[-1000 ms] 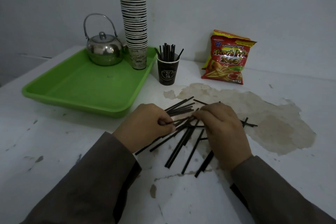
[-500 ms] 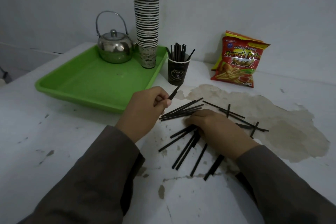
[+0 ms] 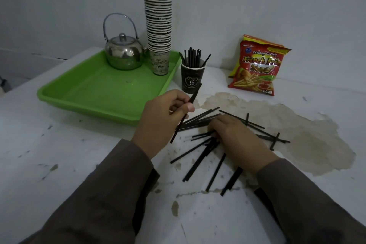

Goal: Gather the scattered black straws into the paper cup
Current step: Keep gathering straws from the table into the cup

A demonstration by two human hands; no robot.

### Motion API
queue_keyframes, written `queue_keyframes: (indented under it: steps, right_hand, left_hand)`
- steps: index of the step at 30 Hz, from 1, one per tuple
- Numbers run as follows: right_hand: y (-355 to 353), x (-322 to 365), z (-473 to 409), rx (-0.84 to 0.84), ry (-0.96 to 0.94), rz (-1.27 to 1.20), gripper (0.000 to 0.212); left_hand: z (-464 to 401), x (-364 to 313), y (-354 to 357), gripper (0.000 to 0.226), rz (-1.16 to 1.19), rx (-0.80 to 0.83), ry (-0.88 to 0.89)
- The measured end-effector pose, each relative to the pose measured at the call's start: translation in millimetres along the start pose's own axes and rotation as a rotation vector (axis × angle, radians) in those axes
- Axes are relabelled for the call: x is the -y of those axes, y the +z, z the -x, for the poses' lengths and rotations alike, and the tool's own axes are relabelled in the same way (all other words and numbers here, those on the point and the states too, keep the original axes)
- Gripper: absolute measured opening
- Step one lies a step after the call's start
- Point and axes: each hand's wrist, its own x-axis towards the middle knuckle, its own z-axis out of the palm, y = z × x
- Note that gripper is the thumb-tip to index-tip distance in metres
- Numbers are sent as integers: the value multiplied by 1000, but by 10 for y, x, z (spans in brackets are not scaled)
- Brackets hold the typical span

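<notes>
A dark paper cup [image 3: 191, 79] stands on the white table with several black straws upright in it. Many more black straws [image 3: 200, 158] lie scattered in front of it. My left hand [image 3: 160, 123] is raised just before the cup and pinches one black straw [image 3: 195, 94], tilted with its top end near the cup's wall. My right hand [image 3: 235, 138] lies palm down on the pile, fingers curled over some straws; whether it grips any is hidden.
A green tray [image 3: 99, 95] at the left holds a steel kettle [image 3: 123, 55] and a tall stack of paper cups [image 3: 159, 31]. A red snack bag [image 3: 257, 65] leans on the wall at the right. The tabletop has a large brown patch [image 3: 287, 136].
My left hand has lifted one straw off the pile and carried it up toward the cup. My right hand has stayed on the scattered straws.
</notes>
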Motion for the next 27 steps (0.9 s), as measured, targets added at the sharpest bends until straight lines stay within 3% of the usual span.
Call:
queue_keyframes:
  steps: [5, 7, 11, 18, 23, 27]
  right_hand:
    - [-215, -36, -6, -93, 194, -240, 13]
    - [-324, -24, -6, -195, 251, -392, 9]
    - [-496, 29, 2, -384, 321, -744, 22]
    - [-635, 10, -334, -304, 496, -1513, 22]
    - [-853, -76, -878, -473, 558, -1535, 22]
    - [-914, -115, -1310, -689, 534, -1227, 21]
  left_hand:
    - [-7, -12, 6, 30, 144, -84, 6]
    - [-5, -26, 11, 30, 189, -126, -11]
    - [-28, -60, -3, 19, 328, -162, -52]
    - [-338, -96, -68, 14, 397, -201, -40]
    - [-844, -255, -188, 18, 326, -221, 56]
    - [-1255, -374, -218, 40, 186, -318, 192]
